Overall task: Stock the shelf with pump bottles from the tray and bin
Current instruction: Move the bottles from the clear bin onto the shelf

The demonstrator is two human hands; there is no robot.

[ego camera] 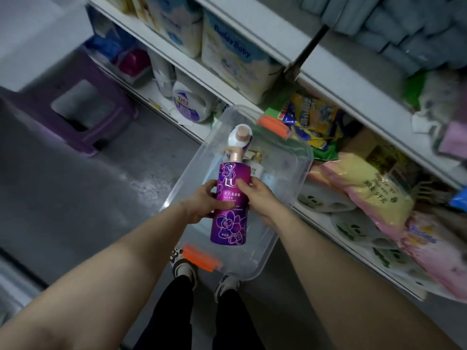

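A purple pump bottle (230, 203) with a flower print and a pale pink pump is held over a clear plastic bin (288, 178) on the floor. My left hand (202, 203) grips its left side, thumb across the label. Its right side is held by my right hand (257, 198). Inside the bin, beyond the purple bottle, stand a white bottle with a pink cap (240, 137) and a white bottle with a gold pump (255, 165). The bin has orange latches, one at the far end (273, 125) and one at the near end (199, 257).
White shelves (336, 84) run along the right, holding diaper packs (235, 59), a detergent jug (189, 102), snack bags (310, 122) and a yellow rice bag (366, 190). A purple plastic stool (75, 107) stands on the grey floor at the left. My feet are just behind the bin.
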